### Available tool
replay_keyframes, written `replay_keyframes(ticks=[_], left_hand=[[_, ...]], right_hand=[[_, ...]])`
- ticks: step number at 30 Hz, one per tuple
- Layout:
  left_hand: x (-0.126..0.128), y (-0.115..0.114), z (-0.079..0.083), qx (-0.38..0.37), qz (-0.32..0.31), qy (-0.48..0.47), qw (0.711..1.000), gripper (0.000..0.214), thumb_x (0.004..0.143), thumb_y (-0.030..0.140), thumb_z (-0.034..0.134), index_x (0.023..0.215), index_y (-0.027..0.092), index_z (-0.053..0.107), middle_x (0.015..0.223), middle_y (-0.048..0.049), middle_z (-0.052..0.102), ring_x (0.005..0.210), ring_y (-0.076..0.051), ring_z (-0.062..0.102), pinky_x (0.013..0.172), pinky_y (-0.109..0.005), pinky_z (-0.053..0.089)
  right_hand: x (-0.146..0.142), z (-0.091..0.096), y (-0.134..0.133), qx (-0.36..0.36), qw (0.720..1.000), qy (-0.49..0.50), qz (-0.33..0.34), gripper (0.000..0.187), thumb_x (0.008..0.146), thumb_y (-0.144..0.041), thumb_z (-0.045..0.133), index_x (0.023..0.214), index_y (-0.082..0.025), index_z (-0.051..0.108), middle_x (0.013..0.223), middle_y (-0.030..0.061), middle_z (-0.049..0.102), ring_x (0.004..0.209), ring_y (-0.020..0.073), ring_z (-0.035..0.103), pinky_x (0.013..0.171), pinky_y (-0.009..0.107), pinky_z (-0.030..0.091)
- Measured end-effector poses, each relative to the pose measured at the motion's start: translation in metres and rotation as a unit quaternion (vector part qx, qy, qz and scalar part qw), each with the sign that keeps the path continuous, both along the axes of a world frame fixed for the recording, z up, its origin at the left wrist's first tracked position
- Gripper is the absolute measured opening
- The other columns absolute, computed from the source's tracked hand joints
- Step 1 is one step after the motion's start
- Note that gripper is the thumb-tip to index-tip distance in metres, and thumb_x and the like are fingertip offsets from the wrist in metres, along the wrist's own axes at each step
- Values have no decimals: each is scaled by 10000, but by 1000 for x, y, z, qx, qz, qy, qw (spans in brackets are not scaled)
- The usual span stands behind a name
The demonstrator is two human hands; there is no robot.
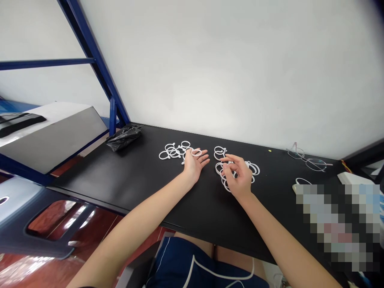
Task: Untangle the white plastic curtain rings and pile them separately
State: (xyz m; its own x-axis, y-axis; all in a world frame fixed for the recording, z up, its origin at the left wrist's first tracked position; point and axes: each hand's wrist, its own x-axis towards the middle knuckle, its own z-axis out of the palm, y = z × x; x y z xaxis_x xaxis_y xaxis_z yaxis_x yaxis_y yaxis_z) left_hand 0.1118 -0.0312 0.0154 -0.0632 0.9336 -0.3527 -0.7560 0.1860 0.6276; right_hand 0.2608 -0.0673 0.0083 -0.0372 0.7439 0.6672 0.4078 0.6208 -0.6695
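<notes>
Two heaps of white plastic rings lie on the black table [126, 180]. My left hand [194, 164] rests with its fingers stretched out at the right edge of the left heap [174, 151], one ring [196, 152] lying at its fingertips. My right hand [238, 176] hovers over the right heap [237, 170], its fingers curled and pinched on a ring from that heap.
A crumpled black plastic bag [123, 138] sits at the table's back left. A pair of glasses [309, 160] lies at the back right by the white wall. A blue metal frame [96, 60] and a grey board [54, 138] stand to the left.
</notes>
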Motion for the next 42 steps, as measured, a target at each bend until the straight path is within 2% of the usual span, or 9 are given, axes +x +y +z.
replay_keyframes(ticks=[5, 12, 16, 25, 28, 32, 34, 38, 42], left_hand=[[-3, 1, -1, 20, 26, -14, 999, 30, 866, 186, 496, 846, 173, 478, 1195, -118, 647, 828, -134, 659, 841, -297, 528], [-5, -3, 2, 36, 45, -65, 996, 420, 954, 520, 342, 1146, 160, 444, 1322, -174, 583, 1053, -248, 670, 863, -344, 538], [-5, -5, 4, 48, 18, -56, 997, 584, 920, 598, 365, 1233, 110, 431, 1262, -198, 621, 1066, -257, 664, 872, -337, 533], [5, -5, 2, 107, -75, 59, 990, 524, 941, 540, 351, 1260, 137, 455, 1184, -179, 659, 1030, -259, 660, 856, -381, 528], [10, -2, -9, 208, -92, 254, 940, 413, 929, 444, 454, 1234, 175, 524, 1256, -156, 618, 1172, -271, 584, 975, -423, 465], [9, 1, -27, 364, -130, 473, 792, 343, 873, 358, 573, 1180, 212, 616, 1423, -122, 507, 1386, -266, 381, 1172, -428, 215], [7, 3, -34, 388, -149, 516, 749, 365, 854, 356, 596, 1192, 219, 615, 1450, -122, 480, 1418, -272, 333, 1182, -444, 181], [6, 4, -41, 385, -151, 568, 712, 371, 851, 380, 591, 1184, 216, 617, 1450, -129, 480, 1411, -290, 343, 1168, -479, 191], [6, 4, -42, 388, -151, 578, 701, 330, 854, 379, 585, 1137, 215, 627, 1419, -126, 517, 1379, -292, 392, 1165, -480, 197]], right_hand=[[-1, 0, 0, 5, 1000, -4, -4, 221, 882, -243, 565, 1100, -206, 572, 892, 58, 720, 548, 138, 641, 612, 338, 561], [-1, 0, 0, 2, 1000, -2, -3, 210, 878, -241, 570, 1083, -201, 580, 897, 56, 719, 509, 124, 625, 586, 325, 557], [-1, -1, 0, 1, 1000, -4, -5, 206, 878, -241, 570, 1080, -202, 582, 890, 54, 722, 513, 129, 630, 586, 326, 560], [-2, 0, 0, 0, 1000, -5, -24, 170, 878, -246, 574, 1043, -206, 586, 889, 52, 723, 502, 124, 629, 559, 310, 555], [-3, -1, 1, 2, 999, 3, -40, 133, 887, -257, 568, 1008, -207, 589, 873, 50, 726, 496, 125, 628, 532, 297, 548], [-2, -4, 3, 2, 999, 8, -49, 130, 896, -270, 562, 1006, -209, 594, 855, 46, 725, 508, 131, 631, 513, 288, 540], [-1, -4, 3, -1, 999, 10, -50, 136, 898, -270, 562, 1013, -208, 598, 869, 49, 726, 514, 132, 633, 511, 286, 537], [-1, -4, 3, 0, 999, 7, -46, 125, 900, -270, 561, 997, -206, 607, 859, 49, 725, 516, 133, 629, 519, 292, 534], [-1, -4, 3, 2, 999, 2, -53, 127, 902, -291, 560, 977, -204, 614, 834, 49, 722, 506, 135, 620, 522, 300, 535]])
